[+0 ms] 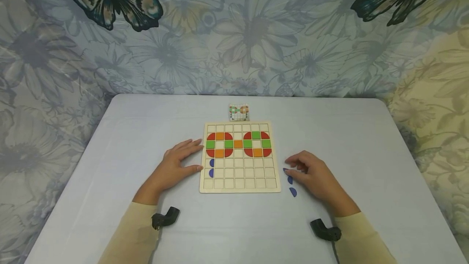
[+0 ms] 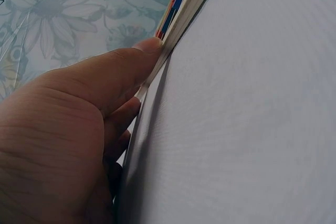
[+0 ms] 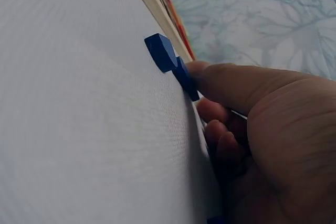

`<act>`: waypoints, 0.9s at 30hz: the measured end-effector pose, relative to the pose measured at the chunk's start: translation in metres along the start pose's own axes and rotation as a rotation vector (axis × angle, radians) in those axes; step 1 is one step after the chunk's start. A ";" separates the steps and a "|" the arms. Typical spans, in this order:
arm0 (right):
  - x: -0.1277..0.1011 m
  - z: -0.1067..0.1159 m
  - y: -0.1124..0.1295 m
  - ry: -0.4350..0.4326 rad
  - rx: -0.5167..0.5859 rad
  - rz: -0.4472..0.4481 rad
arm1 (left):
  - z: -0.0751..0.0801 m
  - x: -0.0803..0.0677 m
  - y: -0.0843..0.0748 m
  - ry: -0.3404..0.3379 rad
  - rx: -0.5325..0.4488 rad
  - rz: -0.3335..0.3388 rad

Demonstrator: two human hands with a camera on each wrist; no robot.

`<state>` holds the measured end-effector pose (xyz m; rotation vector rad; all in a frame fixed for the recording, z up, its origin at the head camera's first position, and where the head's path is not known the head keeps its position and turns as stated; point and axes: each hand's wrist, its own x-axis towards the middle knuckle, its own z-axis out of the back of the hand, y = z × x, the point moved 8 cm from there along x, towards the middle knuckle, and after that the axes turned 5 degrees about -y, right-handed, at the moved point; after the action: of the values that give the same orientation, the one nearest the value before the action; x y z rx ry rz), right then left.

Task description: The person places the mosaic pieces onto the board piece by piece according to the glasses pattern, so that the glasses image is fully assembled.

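A wooden grid board (image 1: pixel 238 191) lies mid-table, with red, orange and green pieces set in its upper squares. Two blue half-circles (image 1: pixel 211 172) sit in its left column. My left hand (image 1: pixel 174 170) rests at the board's left edge, fingers extended; in the left wrist view its thumb (image 2: pixel 128 66) touches the rim. Right of the board, my right hand (image 1: pixel 311 174) has bent fingers and pinches a blue half-circle piece (image 3: pixel 186 79) at the thumb tip. Other blue half-circle pieces (image 1: pixel 293 192) lie on the table beside that hand.
Behind the board stands a small pattern card (image 1: pixel 239 112) with a coloured design. A white cloth covers the table (image 1: pixel 234 231), whose back edge meets a flowered hanging (image 1: pixel 253 48). Black wrist cameras (image 1: pixel 166 217) sit on both sleeves.
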<state>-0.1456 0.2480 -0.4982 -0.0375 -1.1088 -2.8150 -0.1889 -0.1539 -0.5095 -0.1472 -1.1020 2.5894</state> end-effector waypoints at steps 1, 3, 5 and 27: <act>0.000 0.000 0.000 -0.004 -0.013 -0.002 | 0.000 0.000 0.000 0.000 0.000 0.000; 0.000 0.001 0.001 -0.019 -0.036 -0.005 | -0.001 0.000 0.001 -0.002 -0.002 0.003; 0.000 0.001 0.001 -0.032 -0.056 -0.009 | -0.001 0.000 0.002 -0.003 -0.002 0.002; 0.001 -0.001 0.010 -0.057 -0.147 -0.018 | -0.001 0.000 0.001 0.007 0.006 0.008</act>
<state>-0.1453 0.2402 -0.4921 -0.1220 -0.9152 -2.9233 -0.1893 -0.1542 -0.5109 -0.1599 -1.0934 2.5972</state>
